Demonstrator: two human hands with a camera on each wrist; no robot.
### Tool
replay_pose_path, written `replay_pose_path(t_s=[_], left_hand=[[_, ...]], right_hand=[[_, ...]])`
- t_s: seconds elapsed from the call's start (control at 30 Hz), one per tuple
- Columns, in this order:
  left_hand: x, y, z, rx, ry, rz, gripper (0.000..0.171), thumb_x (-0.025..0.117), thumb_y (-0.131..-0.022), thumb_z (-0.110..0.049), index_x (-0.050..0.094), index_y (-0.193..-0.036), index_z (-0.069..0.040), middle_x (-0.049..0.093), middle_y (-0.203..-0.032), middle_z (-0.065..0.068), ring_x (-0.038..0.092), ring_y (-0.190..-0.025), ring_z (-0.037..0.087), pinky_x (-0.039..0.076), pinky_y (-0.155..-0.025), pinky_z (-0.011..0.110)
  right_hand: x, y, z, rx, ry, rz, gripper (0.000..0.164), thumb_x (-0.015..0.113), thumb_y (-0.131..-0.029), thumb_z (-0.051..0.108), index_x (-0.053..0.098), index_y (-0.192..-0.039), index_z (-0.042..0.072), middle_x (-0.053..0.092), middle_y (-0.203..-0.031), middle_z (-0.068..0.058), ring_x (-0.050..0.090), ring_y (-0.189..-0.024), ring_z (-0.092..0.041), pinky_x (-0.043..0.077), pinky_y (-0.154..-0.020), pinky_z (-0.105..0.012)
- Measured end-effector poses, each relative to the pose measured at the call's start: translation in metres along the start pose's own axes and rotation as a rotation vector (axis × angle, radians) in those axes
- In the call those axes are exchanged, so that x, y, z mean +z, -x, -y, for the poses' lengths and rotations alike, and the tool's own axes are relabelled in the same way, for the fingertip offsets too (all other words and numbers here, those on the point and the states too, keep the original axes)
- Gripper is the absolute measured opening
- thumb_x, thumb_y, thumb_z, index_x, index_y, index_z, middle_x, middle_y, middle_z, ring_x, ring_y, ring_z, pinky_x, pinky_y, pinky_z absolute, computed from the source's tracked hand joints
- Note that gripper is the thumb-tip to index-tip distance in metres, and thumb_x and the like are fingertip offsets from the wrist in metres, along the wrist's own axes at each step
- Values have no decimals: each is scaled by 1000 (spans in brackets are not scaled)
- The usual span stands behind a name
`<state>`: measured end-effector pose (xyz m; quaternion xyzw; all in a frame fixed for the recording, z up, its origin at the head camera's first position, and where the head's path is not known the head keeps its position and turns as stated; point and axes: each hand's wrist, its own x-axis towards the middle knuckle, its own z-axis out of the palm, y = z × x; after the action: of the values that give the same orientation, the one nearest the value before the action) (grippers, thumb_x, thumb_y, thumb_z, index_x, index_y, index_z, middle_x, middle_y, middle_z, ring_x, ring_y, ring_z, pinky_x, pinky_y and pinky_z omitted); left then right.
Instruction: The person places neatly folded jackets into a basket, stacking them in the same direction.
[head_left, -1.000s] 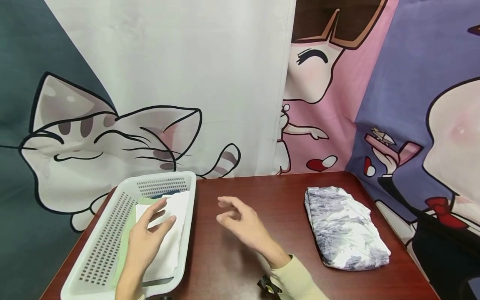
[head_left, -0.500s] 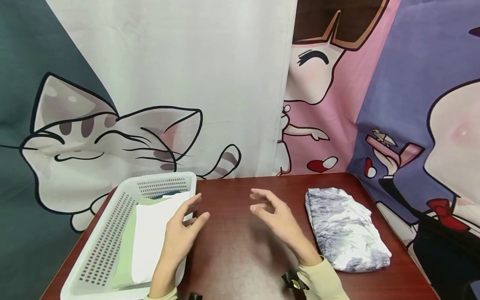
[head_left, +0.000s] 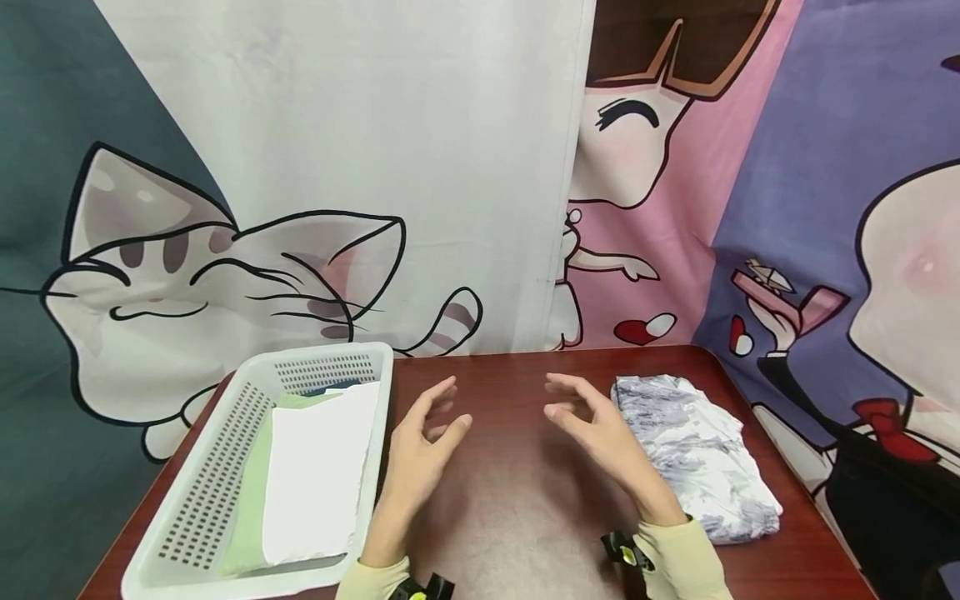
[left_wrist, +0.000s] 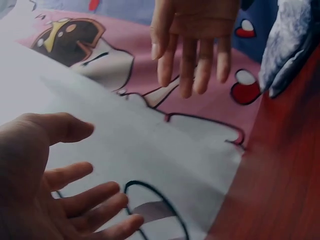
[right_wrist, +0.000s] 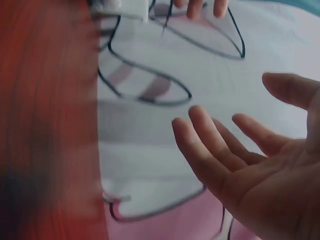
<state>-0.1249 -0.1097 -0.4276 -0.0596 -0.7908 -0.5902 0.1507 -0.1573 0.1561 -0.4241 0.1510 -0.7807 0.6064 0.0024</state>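
Observation:
My left hand (head_left: 420,450) hovers over the table just right of the white basket (head_left: 195,475), with nothing in its fingers. Across from it, my right hand (head_left: 603,433) is raised near the left side of a folded grey-and-white patterned cloth (head_left: 705,467), palm facing the left hand. Both hands have relaxed, spread fingers. Inside the basket lie a white folded cloth (head_left: 318,475) and a light green cloth (head_left: 251,500) partly under it. In the left wrist view the right hand (left_wrist: 195,45) appears across from the left one, its fingers hanging loosely.
The dark red wooden table (head_left: 495,533) runs back to a printed cartoon curtain (head_left: 480,167). A bit of dark blue cloth (head_left: 341,387) shows at the basket's far end. Black straps with small devices (head_left: 626,550) sit at both wrists.
Both hands have moved to the right, the left one from over the basket to beside it, the right one from mid-table toward the patterned cloth. Basket and cloths stay in place.

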Motion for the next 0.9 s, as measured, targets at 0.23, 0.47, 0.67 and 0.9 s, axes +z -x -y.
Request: replay_pose_path(t_s=[0.23, 0.47, 0.67, 0.9], left_hand=[[26, 0, 6, -9, -18, 39, 55, 81, -94, -19, 65, -146, -25, 68, -136, -1, 64, -123, 19, 56, -96, 52], [52, -3, 8, -9, 18, 84, 55, 79, -95, -21, 63, -148, -26, 67, -139, 0, 64, -125, 25, 56, -97, 56], [76, -6, 9, -12, 46, 128, 59, 79, -94, -15, 62, -149, -25, 65, -141, 2, 65, -125, 25, 57, -95, 53], [105, -4, 10, -15, 81, 169, 58, 79, -93, -16, 63, -148, -23, 65, -141, 4, 67, -122, 26, 58, -93, 56]], right_hand=[[-30, -1, -9, 41, 11, 11, 50, 70, -104, 20, 57, -151, 9, 62, -141, -17, 68, -117, -35, 57, -93, -31], [-59, 0, -17, 64, 33, -21, 52, 67, -107, 20, 51, -154, 5, 60, -142, -22, 70, -115, -24, 59, -94, -37], [-84, 1, -22, 93, 88, -41, 59, 65, -108, 25, 44, -159, 4, 57, -145, -25, 69, -116, -26, 60, -91, -35], [-112, 13, -33, 161, 195, -109, 63, 64, -108, 30, 41, -162, 6, 56, -147, -27, 68, -116, -22, 59, -87, -27]])
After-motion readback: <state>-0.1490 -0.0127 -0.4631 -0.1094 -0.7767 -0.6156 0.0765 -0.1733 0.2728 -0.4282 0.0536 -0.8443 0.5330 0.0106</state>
